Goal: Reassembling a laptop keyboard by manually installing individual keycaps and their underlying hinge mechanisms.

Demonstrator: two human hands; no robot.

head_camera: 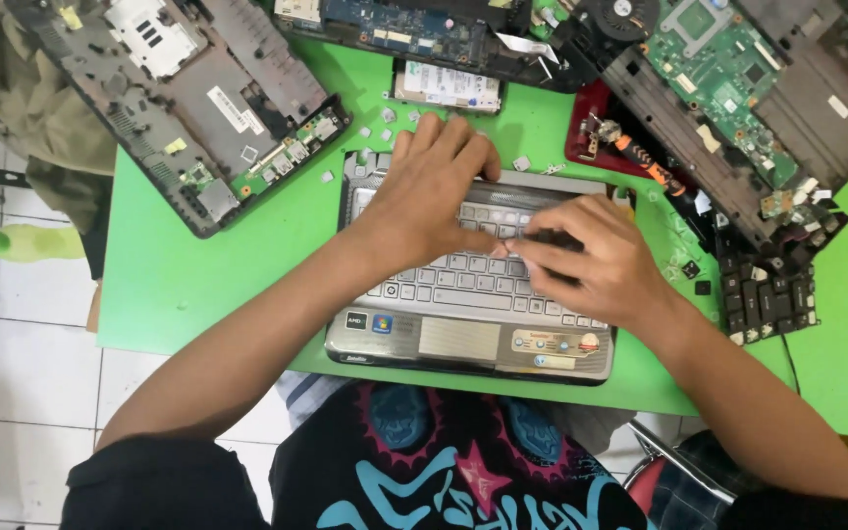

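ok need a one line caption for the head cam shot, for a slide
Both hands, left hand and right hand, rest on a silver laptop keyboard on a green table, with opened laptop chassis and loose keys around.

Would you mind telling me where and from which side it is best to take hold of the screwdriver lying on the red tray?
Probably grip the screwdriver around its orange-and-black handle, coming from above with fingers across its width. It lies flat and diagonal on the red tray, the handle toward the lower right, the metal end toward the upper left. The black chassis crowds its upper right side, so a top approach looks clearest.
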